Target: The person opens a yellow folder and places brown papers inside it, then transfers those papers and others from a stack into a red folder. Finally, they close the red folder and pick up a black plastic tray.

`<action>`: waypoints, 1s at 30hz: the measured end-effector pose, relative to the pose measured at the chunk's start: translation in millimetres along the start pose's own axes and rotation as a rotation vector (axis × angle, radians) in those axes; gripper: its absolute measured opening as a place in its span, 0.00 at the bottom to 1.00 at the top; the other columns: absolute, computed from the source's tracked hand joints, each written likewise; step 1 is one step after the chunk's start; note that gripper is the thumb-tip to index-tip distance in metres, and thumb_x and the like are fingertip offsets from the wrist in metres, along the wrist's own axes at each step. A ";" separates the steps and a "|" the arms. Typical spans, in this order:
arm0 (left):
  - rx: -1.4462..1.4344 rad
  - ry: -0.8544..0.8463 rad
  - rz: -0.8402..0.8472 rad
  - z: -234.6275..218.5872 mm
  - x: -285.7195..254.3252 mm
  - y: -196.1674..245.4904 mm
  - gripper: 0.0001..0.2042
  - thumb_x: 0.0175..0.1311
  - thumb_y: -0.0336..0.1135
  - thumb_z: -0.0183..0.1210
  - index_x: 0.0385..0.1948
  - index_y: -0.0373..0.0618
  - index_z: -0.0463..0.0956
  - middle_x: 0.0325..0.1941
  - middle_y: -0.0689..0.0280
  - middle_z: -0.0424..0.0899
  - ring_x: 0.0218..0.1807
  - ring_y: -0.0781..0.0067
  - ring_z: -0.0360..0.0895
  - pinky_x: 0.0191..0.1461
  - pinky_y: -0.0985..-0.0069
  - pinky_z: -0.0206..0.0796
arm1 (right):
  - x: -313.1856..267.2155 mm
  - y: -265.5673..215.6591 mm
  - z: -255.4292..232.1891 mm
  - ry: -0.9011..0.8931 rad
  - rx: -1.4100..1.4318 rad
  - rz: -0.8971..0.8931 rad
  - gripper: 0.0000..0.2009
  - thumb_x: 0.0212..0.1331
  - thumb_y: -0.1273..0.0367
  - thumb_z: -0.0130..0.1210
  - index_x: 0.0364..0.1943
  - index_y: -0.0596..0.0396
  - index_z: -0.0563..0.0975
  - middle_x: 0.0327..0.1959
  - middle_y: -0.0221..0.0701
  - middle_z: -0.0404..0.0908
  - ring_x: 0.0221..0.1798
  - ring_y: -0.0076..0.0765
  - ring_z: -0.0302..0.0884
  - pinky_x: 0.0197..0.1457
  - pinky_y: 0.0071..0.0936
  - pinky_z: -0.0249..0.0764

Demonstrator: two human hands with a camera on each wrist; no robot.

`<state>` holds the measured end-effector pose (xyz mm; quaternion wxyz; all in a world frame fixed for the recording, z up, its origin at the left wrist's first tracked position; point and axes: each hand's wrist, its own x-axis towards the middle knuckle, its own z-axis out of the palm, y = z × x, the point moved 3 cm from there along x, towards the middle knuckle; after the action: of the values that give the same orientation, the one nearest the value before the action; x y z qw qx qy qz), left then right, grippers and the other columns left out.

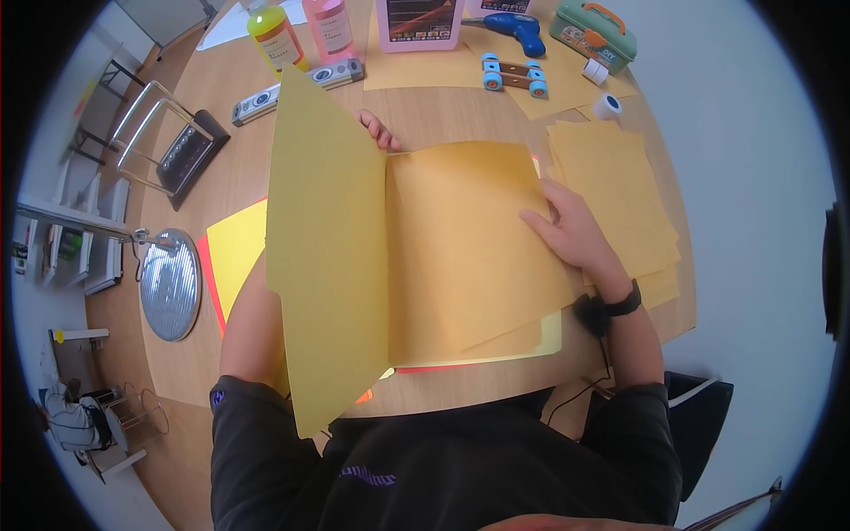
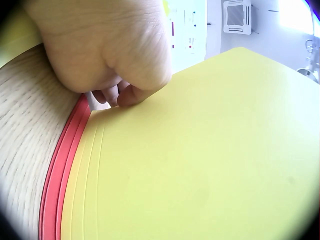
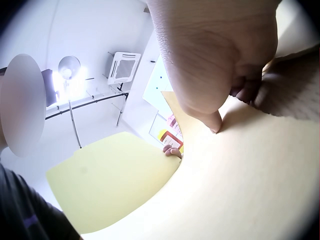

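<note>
Okay, so your left hand (image 1: 379, 133) is pinching the top edge of the yellow folder (image 1: 328, 248) near its fold, thumb on the outside and fingertips poking round to the inner side. Your right hand (image 1: 571, 228) is gripping the right edge of the brown sheets (image 1: 469, 248), thumb lying on top and fingers curling past the edge. The folder's sitting open in the middle of the frame: its cover is standing up left of centre, and the brown sheets are lying on the other half. Some red and yellow folders (image 1: 237, 257) are peeking out to the left on the bench (image 1: 452, 119).

Over on the right, a pile of loose brown paper (image 1: 611, 190) is resting beside your right hand. A white roll (image 1: 607, 107) is sitting just above that pile. Up top, a little car with blue wheels (image 1: 515, 76) is standing below a blue tool (image 1: 524, 35), and a green box (image 1: 584, 37) is sitting upper right. Upper left, a yellow bottle (image 1: 276, 40) and a pink bottle (image 1: 329, 28) are standing behind a silver bar (image 1: 261, 104). A round lamp base (image 1: 171, 296) is resting at the left.
</note>
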<state>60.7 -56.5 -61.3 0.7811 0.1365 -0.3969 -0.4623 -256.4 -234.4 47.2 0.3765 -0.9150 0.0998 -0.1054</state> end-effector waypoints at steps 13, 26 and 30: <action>0.050 0.055 -0.003 2.8 -1.5 1.0 0.08 0.70 0.36 0.59 0.39 0.41 0.74 0.32 0.62 0.78 0.42 0.62 0.77 0.63 0.54 0.67 | 0.1 -2.7 -0.7 -0.025 0.006 0.044 0.15 0.64 0.67 0.61 0.49 0.62 0.77 0.34 0.38 0.76 0.32 0.38 0.71 0.38 0.32 0.70; 0.103 0.131 -0.015 18.8 -5.7 4.7 0.11 0.71 0.39 0.59 0.39 0.41 0.74 0.33 0.61 0.78 0.44 0.61 0.77 0.64 0.55 0.68 | -0.3 -3.9 -0.5 -0.013 0.010 0.026 0.15 0.64 0.66 0.61 0.48 0.63 0.76 0.35 0.40 0.76 0.33 0.41 0.72 0.39 0.33 0.70; 0.133 0.169 -0.030 24.9 -6.4 7.4 0.11 0.72 0.39 0.58 0.39 0.41 0.73 0.33 0.61 0.78 0.44 0.61 0.77 0.64 0.56 0.68 | -0.2 -7.1 -1.8 -0.025 -0.014 0.037 0.15 0.64 0.66 0.61 0.47 0.63 0.76 0.34 0.40 0.75 0.33 0.42 0.72 0.39 0.34 0.70</action>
<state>45.1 -43.4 -44.1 0.7939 0.2325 -0.3572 -0.4336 -256.3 -230.6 53.4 0.3733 -0.9168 0.1129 -0.0862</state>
